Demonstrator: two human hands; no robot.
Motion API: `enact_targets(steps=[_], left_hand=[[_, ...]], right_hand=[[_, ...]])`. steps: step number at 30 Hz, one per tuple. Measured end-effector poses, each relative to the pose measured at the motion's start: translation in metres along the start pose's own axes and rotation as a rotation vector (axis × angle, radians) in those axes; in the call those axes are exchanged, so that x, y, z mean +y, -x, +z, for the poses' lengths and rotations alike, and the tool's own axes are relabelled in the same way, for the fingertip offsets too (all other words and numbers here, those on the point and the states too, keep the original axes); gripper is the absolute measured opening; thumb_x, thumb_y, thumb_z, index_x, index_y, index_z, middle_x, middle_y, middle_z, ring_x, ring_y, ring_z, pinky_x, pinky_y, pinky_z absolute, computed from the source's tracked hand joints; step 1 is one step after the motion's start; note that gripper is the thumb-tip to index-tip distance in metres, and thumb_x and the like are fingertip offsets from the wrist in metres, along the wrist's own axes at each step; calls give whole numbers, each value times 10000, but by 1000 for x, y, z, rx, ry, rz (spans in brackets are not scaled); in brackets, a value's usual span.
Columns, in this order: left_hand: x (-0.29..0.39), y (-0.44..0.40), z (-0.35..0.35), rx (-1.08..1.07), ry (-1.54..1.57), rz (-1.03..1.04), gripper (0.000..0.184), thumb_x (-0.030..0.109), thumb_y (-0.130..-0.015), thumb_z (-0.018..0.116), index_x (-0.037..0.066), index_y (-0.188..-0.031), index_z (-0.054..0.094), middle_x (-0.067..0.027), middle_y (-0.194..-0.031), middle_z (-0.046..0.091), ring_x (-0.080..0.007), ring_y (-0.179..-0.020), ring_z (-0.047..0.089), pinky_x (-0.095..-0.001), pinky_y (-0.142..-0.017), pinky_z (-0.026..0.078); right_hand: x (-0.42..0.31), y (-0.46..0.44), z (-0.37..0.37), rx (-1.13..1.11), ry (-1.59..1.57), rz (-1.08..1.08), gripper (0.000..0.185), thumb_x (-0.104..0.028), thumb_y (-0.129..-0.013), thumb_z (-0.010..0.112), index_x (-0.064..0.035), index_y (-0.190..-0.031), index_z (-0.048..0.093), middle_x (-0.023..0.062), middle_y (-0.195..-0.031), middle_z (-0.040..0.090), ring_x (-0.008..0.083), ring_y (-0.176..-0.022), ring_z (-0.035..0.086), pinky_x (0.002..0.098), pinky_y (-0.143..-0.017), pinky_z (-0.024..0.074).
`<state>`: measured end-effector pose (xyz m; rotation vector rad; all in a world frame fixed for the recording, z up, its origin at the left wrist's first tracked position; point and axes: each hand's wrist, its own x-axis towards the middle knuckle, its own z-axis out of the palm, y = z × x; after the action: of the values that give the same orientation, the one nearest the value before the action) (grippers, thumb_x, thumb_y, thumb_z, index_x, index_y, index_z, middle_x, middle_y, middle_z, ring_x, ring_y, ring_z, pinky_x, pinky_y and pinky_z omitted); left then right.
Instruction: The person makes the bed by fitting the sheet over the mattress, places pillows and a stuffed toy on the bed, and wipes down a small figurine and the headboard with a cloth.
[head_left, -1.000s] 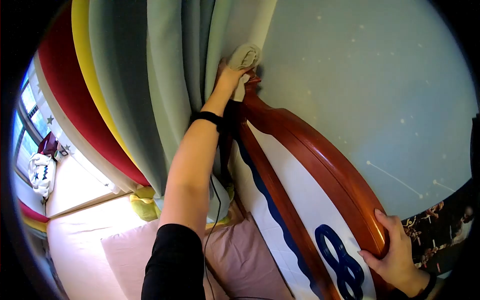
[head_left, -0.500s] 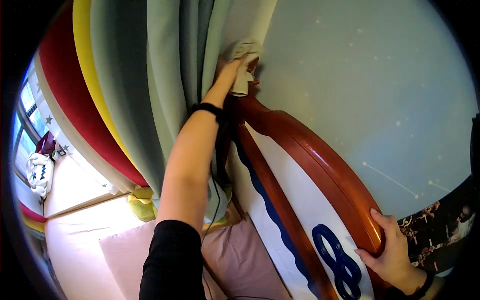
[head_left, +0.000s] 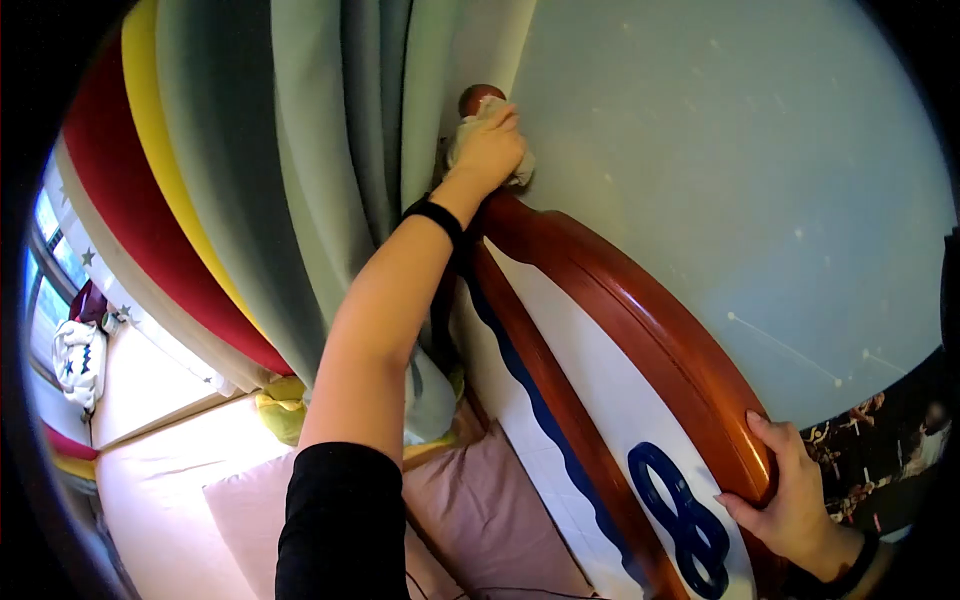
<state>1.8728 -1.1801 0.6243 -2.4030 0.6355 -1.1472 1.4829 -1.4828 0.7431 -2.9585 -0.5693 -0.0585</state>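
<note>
My left hand (head_left: 492, 150) is closed on a crumpled, pale cloth (head_left: 525, 172). It presses the cloth around the post just below a round, reddish-brown knob (head_left: 478, 98) at the far end of a headboard. My right hand (head_left: 792, 490) grips the near end of the wooden headboard (head_left: 640, 310), its thumb on the front and its fingers over the top edge. The headboard has a glossy red-brown top rail, white panels, a wavy dark blue trim and a blue rope-like ornament (head_left: 680, 520).
A striped grey, yellow and red curtain (head_left: 230, 180) hangs close to my left arm. Pink pillows (head_left: 490, 510) and a yellow-green plush item (head_left: 282, 410) lie on the bed below. The blue wall (head_left: 720, 180) rises behind the headboard. A white bag (head_left: 78, 355) sits near the window.
My left hand has shifted down and turned over the post with the cloth, so the round knob now shows above it. My right hand stays on the headboard.
</note>
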Motion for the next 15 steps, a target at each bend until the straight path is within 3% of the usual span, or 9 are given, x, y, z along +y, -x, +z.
enact_targets(steps=[2, 3, 6, 7, 10, 13, 15], left_hand=[[4, 8, 5, -40, 91, -57, 181, 117, -759, 548, 74, -907, 642, -97, -1068, 618, -212, -1191, 447, -366, -1072, 222], [3, 13, 10, 11, 146, -89, 184, 103, -753, 549, 75, -910, 642, -105, -1052, 621, -228, -1167, 465, -365, -1058, 246], [-3, 18, 8, 39, 207, -157, 223, 49, -750, 531, 80, -944, 635, -114, -999, 624, -249, -1085, 514, -403, -964, 359], [-2, 15, 26, 140, 125, -215, 112, 122, -730, 558, 79, -781, 648, -95, -863, 643, -250, -931, 566, -383, -905, 380], [-8, 9, 24, 151, 288, -179, 146, 132, -701, 619, 89, -838, 645, -92, -879, 651, -217, -961, 565, -355, -912, 361], [-9, 11, 22, 78, 216, -171, 181, 126, -708, 617, 83, -882, 643, -82, -903, 652, -212, -1002, 549, -354, -941, 337], [-10, 12, 23, 88, 335, -206, 215, 111, -723, 602, 86, -932, 640, -69, -951, 648, -217, -1031, 535, -358, -962, 318]], right_hand=[[2, -1, 0, 6, -25, 30, 794, -88, -600, 778, -64, -1285, 377, 196, -1047, 490, 368, -945, 553, 386, -814, 464], [2, -3, 1, 13, -50, 42, 784, -122, -614, 771, -85, -1294, 381, 196, -1011, 495, 381, -896, 569, 401, -769, 491], [4, -10, 3, 54, -13, -18, 760, -120, -641, 766, -82, -1293, 377, 185, -1050, 510, 357, -914, 569, 377, -797, 479], [2, -15, 2, 34, -15, -1, 748, -119, -654, 759, -93, -1296, 375, 183, -1078, 509, 355, -941, 564, 374, -816, 474], [2, -23, -2, 0, -59, 69, 738, -119, -678, 747, -119, -1309, 362, 179, -1124, 507, 352, -996, 550, 372, -852, 463], [12, -24, 1, -7, -145, 54, 753, -128, -693, 742, -149, -1328, 338, 176, -1164, 499, 348, -1039, 536, 372, -883, 451], [10, -26, -2, -26, -143, 61, 786, -137, -697, 746, -175, -1349, 309, 182, -1213, 481, 344, -1075, 523, 376, -905, 437]])
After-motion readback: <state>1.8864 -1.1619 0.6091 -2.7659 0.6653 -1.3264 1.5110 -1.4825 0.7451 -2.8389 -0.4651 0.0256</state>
